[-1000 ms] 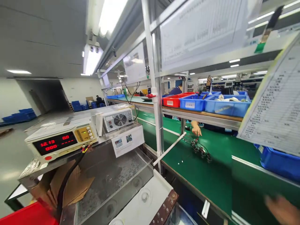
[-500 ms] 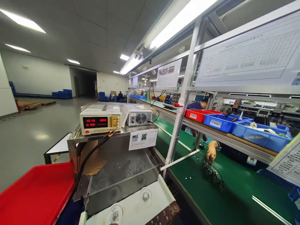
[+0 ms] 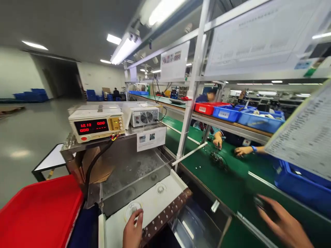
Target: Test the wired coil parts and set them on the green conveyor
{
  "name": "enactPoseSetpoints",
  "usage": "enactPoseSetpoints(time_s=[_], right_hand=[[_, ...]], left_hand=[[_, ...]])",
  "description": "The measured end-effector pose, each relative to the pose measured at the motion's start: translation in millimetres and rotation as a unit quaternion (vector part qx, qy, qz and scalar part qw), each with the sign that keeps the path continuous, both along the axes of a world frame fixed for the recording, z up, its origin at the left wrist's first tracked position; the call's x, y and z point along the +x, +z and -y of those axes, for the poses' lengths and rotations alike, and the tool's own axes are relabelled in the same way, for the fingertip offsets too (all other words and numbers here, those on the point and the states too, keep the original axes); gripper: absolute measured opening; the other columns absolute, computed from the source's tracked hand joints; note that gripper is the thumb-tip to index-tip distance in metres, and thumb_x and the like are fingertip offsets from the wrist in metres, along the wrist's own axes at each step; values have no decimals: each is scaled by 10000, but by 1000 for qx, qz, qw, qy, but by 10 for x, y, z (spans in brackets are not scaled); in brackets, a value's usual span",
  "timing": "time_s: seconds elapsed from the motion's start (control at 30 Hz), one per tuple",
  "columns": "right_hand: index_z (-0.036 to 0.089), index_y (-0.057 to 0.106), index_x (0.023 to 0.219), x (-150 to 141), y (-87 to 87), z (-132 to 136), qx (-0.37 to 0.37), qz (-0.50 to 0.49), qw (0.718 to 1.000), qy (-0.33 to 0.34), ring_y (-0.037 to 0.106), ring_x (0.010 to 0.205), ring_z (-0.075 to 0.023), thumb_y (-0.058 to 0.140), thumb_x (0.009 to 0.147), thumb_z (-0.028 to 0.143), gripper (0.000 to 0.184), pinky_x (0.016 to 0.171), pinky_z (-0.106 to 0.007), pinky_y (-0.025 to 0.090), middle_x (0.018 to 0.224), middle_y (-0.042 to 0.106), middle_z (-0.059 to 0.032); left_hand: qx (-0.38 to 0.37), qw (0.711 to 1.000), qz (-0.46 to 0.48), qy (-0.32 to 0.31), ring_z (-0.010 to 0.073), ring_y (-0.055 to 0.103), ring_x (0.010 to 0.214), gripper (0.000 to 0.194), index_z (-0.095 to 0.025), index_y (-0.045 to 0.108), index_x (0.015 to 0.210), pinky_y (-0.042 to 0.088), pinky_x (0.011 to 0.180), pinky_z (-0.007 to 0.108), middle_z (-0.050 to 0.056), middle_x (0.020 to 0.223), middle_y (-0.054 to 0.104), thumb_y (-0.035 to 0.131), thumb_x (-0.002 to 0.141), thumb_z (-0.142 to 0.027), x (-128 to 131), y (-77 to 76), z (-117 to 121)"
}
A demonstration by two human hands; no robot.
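My left hand is at the bottom, over the white tray of the fixture, its thumb and fingers curled together beside a round clear disc with handwriting on it. Anything between those fingertips is too small to make out. A brown strip with rows of small metal studs runs along the tray's front edge, next to that hand. On the right, my right hand is above the green bench surface, blurred by motion. Its fingers close around a small dark part whose kind I cannot tell.
A power supply with red digits stands on the metal stand. A red bin is at left. Across the bench, co-workers' hands are near dark wired parts. Blue bins and a metal post stand right.
My view has turned to the right and down. Both my hands have come into view, the right one with a dark part. Another person's hand has appeared at the bench.
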State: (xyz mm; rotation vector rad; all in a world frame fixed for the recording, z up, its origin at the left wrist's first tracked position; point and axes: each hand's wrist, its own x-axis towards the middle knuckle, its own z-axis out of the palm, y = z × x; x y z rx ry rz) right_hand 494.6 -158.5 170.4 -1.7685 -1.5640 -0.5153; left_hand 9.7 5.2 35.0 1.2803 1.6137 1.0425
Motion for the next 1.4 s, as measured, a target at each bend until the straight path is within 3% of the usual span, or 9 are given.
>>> enactPoseSetpoints(time_s=[0.17,0.27,0.37,0.47,0.6,0.73,0.9,1.13,1.4], right_hand=[[235,566,1189,-1252,387,-715,-103,-38,967,229,613,1023,-206,521,882,353,332,891,-318,512,1143,626,-83],[224,557,1200,-1979,380,-1099,-139,-50,925,350,602,1026,-188,525,884,310,329,892,-302,500,1156,616,-84],[207,554,1188,-2514,68,-1448,-182,-69,888,417,611,957,-181,541,879,333,335,843,-301,496,1093,637,-82],[177,594,1069,-2968,-451,-1848,-245,-76,890,378,624,843,-189,584,851,389,305,750,-288,473,938,673,-71],[171,624,908,-3563,-1167,-2280,-359,-58,893,266,642,803,-214,639,803,426,276,657,-255,405,823,692,-73],[174,630,900,-4017,-1603,-2462,-405,-53,883,231,652,840,-220,623,809,452,293,636,-247,381,865,705,-79],[147,621,1039,-4283,-1794,-2490,-430,-1,884,184,657,865,-268,566,815,550,464,656,-284,412,915,706,-136],[142,648,1021,-4393,-1855,-2535,-451,31,882,133,641,945,-304,505,802,659,579,732,-331,447,954,691,-181],[187,565,1127,-4096,-1938,-2589,-466,53,831,299,586,1023,-240,618,793,439,422,769,-269,398,1080,648,-96]], left_hand=[[122,987,43,-99,263,401,1341,484,-218,609,1172,250,1149,435,93,1369,543,509,805,-518,466,861,449],[121,973,98,-170,257,420,1322,492,-246,554,1254,275,1132,414,90,1387,522,563,815,-469,529,1101,703],[66,957,182,-217,216,607,1019,444,-207,554,1189,422,956,358,91,1055,688,522,847,-489,493,1008,867],[-39,939,296,-171,143,582,622,455,-175,556,952,440,682,293,-11,625,608,498,813,-604,405,670,987],[-139,896,418,-62,108,545,505,560,-178,524,838,382,555,246,-53,545,545,607,660,-702,217,189,1181],[-197,866,459,-33,118,589,525,609,-179,523,819,389,536,231,-31,560,592,693,560,-704,-26,-60,1358],[-216,864,451,-47,138,632,560,533,-167,544,807,395,493,209,0,594,630,734,597,-618,-249,-105,1447],[-225,878,418,-61,114,621,490,482,-160,532,810,344,395,165,26,641,660,667,691,-607,-258,98,1313],[-136,910,391,-23,58,537,513,473,-133,592,832,396,469,175,6,694,620,735,650,-546,-291,296,921]])
